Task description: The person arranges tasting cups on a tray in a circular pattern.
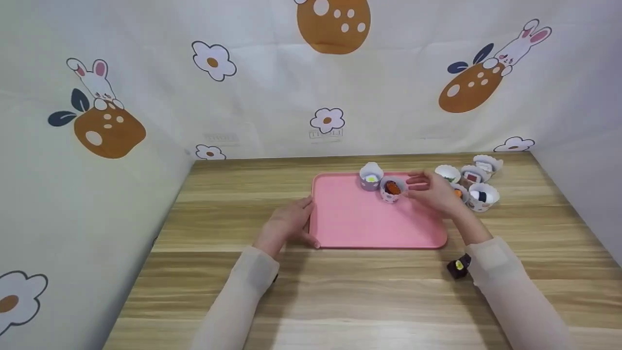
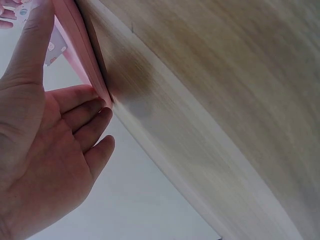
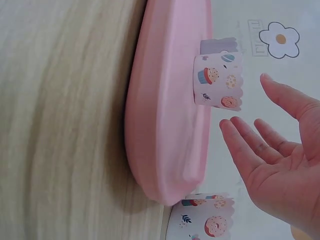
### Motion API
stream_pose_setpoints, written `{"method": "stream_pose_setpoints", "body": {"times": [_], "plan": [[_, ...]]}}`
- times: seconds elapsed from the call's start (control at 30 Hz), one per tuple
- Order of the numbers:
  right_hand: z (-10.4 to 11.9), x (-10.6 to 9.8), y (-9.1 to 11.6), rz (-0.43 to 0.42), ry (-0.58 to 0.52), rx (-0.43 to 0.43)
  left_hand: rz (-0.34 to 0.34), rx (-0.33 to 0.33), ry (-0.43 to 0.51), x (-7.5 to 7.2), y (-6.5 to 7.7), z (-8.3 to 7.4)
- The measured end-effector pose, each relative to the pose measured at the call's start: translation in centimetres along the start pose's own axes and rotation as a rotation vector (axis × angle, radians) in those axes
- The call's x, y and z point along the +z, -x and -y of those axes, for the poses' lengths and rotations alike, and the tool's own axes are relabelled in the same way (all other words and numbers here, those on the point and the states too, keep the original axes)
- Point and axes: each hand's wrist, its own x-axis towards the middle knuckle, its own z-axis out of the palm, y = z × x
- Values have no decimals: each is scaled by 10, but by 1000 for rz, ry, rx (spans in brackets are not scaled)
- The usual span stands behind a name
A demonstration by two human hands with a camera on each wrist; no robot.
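Observation:
A pink tray (image 1: 359, 223) lies on the wooden table. My left hand (image 1: 286, 221) rests against its left side, fingertips at the edge and thumb by the near corner; in the left wrist view the fingers (image 2: 82, 117) are only slightly bent. Two patterned paper cups stand in the tray's far part: one cup (image 1: 370, 186) holds a white piece with a yellow-green top, the other cup (image 1: 390, 198) a dark piece with an orange-red top. Just right of that second cup, my right hand (image 1: 432, 192) hovers with fingers spread and holds nothing; a gap shows in the right wrist view.
Several more paper cups with small food-like pieces cluster right of the tray, among them a cup (image 1: 481, 204) with a black-and-white piece. A small dark block (image 1: 457, 268) with a yellow mark lies by my right sleeve. A printed cloth wall (image 1: 272, 97) stands behind the table.

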Motion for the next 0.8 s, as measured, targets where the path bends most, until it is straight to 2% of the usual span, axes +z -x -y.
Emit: {"method": "stream_pose_setpoints", "body": {"times": [0.1, 0.63, 0.8], "plan": [[0, -4, 4, -1, 3, -18, 0, 0, 6, 1, 0, 0], [-2, -25, 22, -32, 32, 2, 30, -16, 44, -2, 2, -1], [-3, -33, 29, -61, 45, -14, 8, 1, -8, -1, 2, -1]]}}
